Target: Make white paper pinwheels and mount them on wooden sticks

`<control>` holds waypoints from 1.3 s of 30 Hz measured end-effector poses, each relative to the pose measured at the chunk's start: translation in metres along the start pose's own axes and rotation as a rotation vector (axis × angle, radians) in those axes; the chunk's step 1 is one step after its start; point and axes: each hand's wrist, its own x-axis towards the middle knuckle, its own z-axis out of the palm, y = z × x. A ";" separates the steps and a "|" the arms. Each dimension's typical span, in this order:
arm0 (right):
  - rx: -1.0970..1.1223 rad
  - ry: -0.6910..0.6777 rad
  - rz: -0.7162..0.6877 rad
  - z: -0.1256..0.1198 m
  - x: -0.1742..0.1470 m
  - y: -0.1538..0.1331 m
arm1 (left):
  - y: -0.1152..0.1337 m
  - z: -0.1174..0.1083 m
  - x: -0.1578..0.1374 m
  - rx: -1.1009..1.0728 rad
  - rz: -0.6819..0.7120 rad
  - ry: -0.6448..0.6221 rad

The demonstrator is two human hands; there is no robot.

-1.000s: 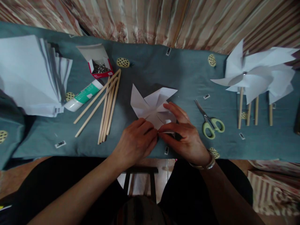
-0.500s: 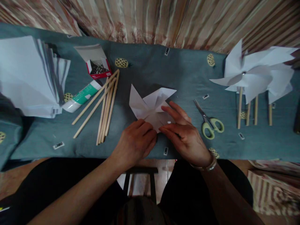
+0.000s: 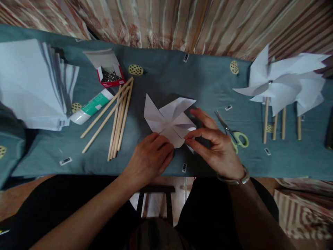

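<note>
From where I stand, the white folded-paper pinwheel (image 3: 170,125) lies in the middle of the table (image 3: 208,80), which is covered in a grey-blue cloth with yellow pineapple prints, right in front of the seated person. The left hand (image 3: 151,154) rests on its near left edge with fingers curled; its thumb side is hidden, so I can't tell whether that grip pinches the paper or only presses it down. The right hand (image 3: 214,144) has a narrow grip, thumb and forefinger meeting on the paper's near right edge, the other fingers lifted and spread. A silver-coloured bangle (image 3: 234,180) circles that wrist.

Just beyond the right hand, and partly covered by it, are scissors with pale green handles (image 3: 241,139), blades pointing away from the person. Further right sit white paper pinwheels on wooden sticks (image 3: 283,85), overlapping one another. Over on the left, loose round pale wooden sticks (image 3: 119,121) fan out beside a white-and-green tube (image 3: 95,106). Near their far ends stands an open red-and-white cardboard box (image 3: 111,78) of small metal pieces, and beyond the tube, a stack of white paper (image 3: 33,83).
</note>
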 end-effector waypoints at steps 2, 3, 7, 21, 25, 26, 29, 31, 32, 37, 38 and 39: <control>-0.028 0.048 -0.001 0.006 0.002 0.000 | 0.000 0.000 -0.001 0.001 -0.005 0.000; -0.050 0.074 -0.005 0.009 0.003 0.000 | 0.001 -0.001 -0.001 -0.001 -0.014 0.002; -0.159 0.163 -0.043 0.021 0.008 -0.001 | 0.003 -0.003 -0.002 -0.016 -0.041 0.015; -0.315 0.233 -0.162 0.047 0.017 0.002 | 0.001 -0.006 -0.003 0.018 -0.020 -0.036; -0.329 0.235 -0.178 0.048 0.019 0.003 | 0.000 -0.006 -0.004 0.032 -0.026 -0.038; -0.335 0.242 -0.186 0.049 0.019 0.003 | 0.000 -0.007 -0.004 0.035 -0.031 -0.043; -0.359 0.266 -0.211 0.051 0.020 0.003 | 0.000 -0.007 -0.004 0.047 -0.050 -0.057; -0.370 0.267 -0.208 0.052 0.021 0.002 | 0.000 -0.007 -0.003 0.050 -0.052 -0.056; -0.366 0.259 -0.197 0.051 0.021 0.001 | 0.000 -0.007 -0.003 0.050 -0.050 -0.053; -0.311 0.186 -0.112 0.049 0.021 -0.002 | 0.000 -0.006 -0.004 0.046 -0.046 -0.047; -0.309 0.186 -0.102 0.049 0.021 -0.003 | 0.000 -0.006 -0.004 0.045 -0.047 -0.044; -0.313 0.188 -0.094 0.048 0.021 -0.003 | 0.000 -0.006 -0.004 0.045 -0.047 -0.042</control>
